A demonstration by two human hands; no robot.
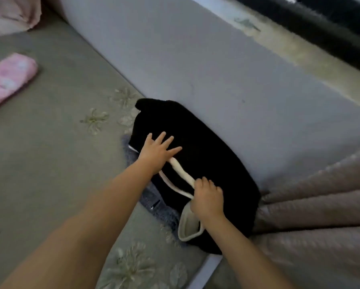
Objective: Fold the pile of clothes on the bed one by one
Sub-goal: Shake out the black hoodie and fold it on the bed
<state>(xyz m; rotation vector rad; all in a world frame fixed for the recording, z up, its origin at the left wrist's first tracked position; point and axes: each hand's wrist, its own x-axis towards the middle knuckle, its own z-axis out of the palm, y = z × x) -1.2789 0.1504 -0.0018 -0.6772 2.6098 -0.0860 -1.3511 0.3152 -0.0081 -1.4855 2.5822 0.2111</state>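
Observation:
A black garment [206, 155] with cream-white trim lies folded on the bed against the grey wall. It rests on top of a grey fuzzy garment [154, 202] whose edge shows beneath it. My left hand [157, 152] presses flat on the black garment with fingers spread. My right hand [207, 198] grips the cream-white trim [180, 168] near the garment's near end, fingers curled around it.
A folded pink item [8, 80] lies on the bed at the far left. The bed sheet [49, 153] is olive with flower prints. A grey wall [216, 69] runs along the right, and a ribbed mauve quilt [320, 205] lies at lower right.

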